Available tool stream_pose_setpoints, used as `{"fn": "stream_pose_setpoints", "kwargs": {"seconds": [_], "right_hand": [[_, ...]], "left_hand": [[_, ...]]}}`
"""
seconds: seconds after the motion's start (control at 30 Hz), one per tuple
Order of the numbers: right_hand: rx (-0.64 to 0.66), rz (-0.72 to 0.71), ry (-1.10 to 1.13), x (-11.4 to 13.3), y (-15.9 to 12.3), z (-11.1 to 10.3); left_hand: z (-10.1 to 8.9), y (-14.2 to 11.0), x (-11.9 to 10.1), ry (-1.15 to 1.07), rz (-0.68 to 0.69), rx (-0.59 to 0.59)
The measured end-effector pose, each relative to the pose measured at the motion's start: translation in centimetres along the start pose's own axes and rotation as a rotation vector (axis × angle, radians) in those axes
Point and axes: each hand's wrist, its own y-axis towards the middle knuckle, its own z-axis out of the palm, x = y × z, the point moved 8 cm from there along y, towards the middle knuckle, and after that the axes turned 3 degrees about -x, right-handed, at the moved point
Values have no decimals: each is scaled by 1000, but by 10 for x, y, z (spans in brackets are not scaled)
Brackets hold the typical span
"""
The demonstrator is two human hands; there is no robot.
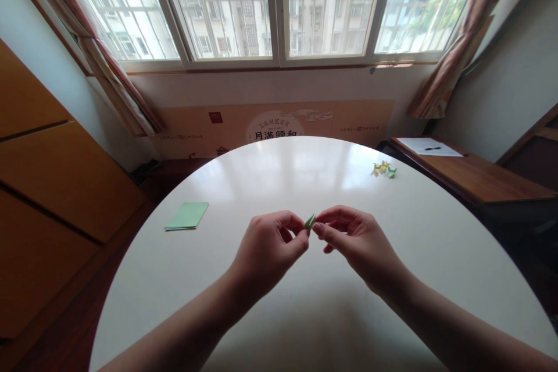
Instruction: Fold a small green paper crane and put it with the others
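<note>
Folded green paper [310, 221] is hovering over a big white table [349, 331], near its middle. At the left, a wooden cabinet [78, 177] is keeping its contents hidden behind closed fronts. At the right, a brown desk [488, 175] is holding a white sheet [418, 145]. The left hand [271, 245] is pinching the folded piece; the right hand [354, 235] is nipping its other edge. Leftward, a paper stack [187, 215] is lying flat; far right, tiny yellow-and-green folded pieces [383, 167] are clustering.

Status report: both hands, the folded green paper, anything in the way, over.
Left grip: pinching folded green paper. Right grip: touching its edge. Paper stack and small folded pieces sit apart, not in the way.
</note>
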Motion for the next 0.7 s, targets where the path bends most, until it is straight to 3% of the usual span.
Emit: {"fn": "stream_pose_setpoints", "kwargs": {"seconds": [0.27, 0.7], "right_hand": [[-5, 16, 60, 0, 1, 1], [-30, 0, 151, 0, 1, -1]], "left_hand": [[2, -2, -7, 45, 85, 21], [3, 0, -4, -22, 47, 40]]}}
